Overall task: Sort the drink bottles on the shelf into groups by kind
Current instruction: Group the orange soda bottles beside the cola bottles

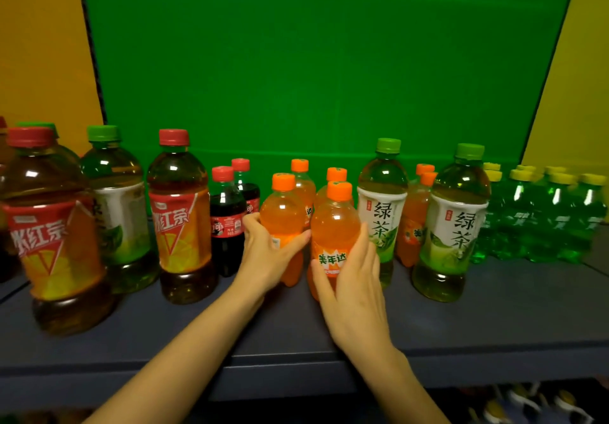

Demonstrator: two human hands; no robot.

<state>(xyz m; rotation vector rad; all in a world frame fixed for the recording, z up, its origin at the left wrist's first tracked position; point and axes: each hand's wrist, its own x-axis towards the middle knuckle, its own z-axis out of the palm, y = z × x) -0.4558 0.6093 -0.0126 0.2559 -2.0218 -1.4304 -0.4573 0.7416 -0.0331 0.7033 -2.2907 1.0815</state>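
Green backdrop (313, 61) centre; left yellow panel (39, 44); right yellow panel (580, 77)

The small orange plastic bottle (333, 225) at six o'clock reads 美年达. The white-labelled green-capped bottle (458, 225) at three reads 绿茶; the red-labelled brown bottle (178, 222) at nine, 冰红茶.

Forearms extended, left hand (267, 253) grips left bottle (281, 212), right hand (355, 286) grips right bottle (334, 225)

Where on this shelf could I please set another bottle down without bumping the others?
The shelf is bare along its front edge, widest right of the right hand, before the rightmost green tea bottle and green soda bottles. Behind, orange soda bottles and cola bottles stand packed.
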